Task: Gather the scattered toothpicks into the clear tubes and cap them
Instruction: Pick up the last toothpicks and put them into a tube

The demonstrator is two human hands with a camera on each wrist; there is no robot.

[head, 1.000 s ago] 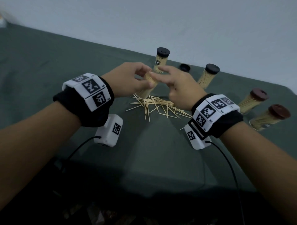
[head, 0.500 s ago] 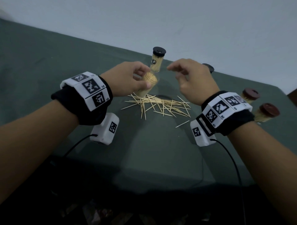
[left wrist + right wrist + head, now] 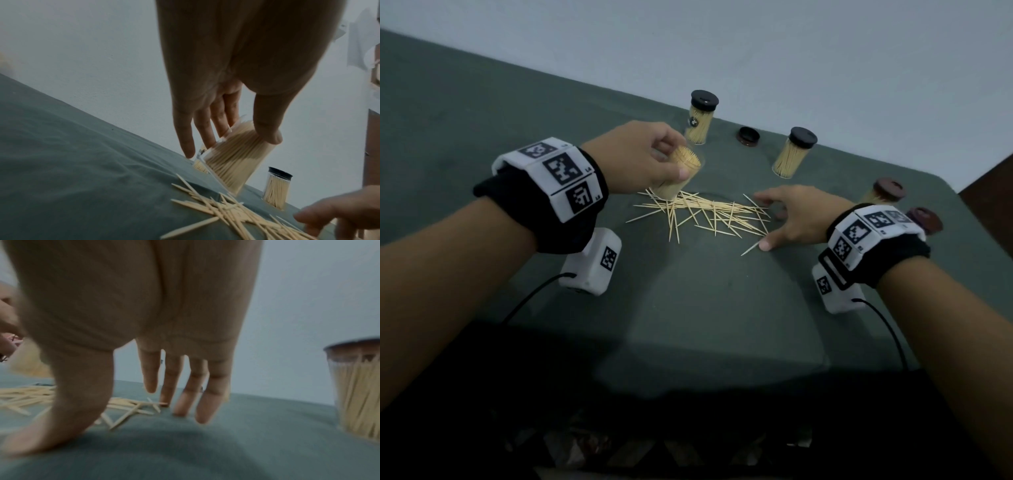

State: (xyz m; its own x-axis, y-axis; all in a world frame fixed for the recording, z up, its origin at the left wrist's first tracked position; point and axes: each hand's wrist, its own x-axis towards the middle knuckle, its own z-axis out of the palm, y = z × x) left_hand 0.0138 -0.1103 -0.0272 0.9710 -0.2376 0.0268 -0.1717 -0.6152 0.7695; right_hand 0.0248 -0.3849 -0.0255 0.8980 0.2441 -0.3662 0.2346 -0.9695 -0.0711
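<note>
My left hand (image 3: 654,161) grips an uncapped clear tube (image 3: 676,178) packed with toothpicks, tilted, its base just above the left end of the pile; in the left wrist view the thumb and fingers (image 3: 207,134) clasp that tube (image 3: 236,159). Scattered toothpicks (image 3: 709,216) lie on the green cloth between my hands. My right hand (image 3: 787,219) is spread low at the pile's right end, thumb tip beside one stray toothpick (image 3: 750,249), fingertips (image 3: 180,404) touching the cloth among toothpicks (image 3: 127,405), holding nothing.
Two black-capped full tubes (image 3: 700,118) (image 3: 792,152) stand at the back with a loose dark cap (image 3: 749,135) between them. Two brown-capped tubes (image 3: 885,192) (image 3: 924,219) stand beyond my right wrist; one (image 3: 359,386) is close to that hand. A wall edges the table behind.
My right hand has left the tube's mouth, swung right and dropped to the cloth at the pile's right end. The left hand keeps holding the tube in nearly the same place.
</note>
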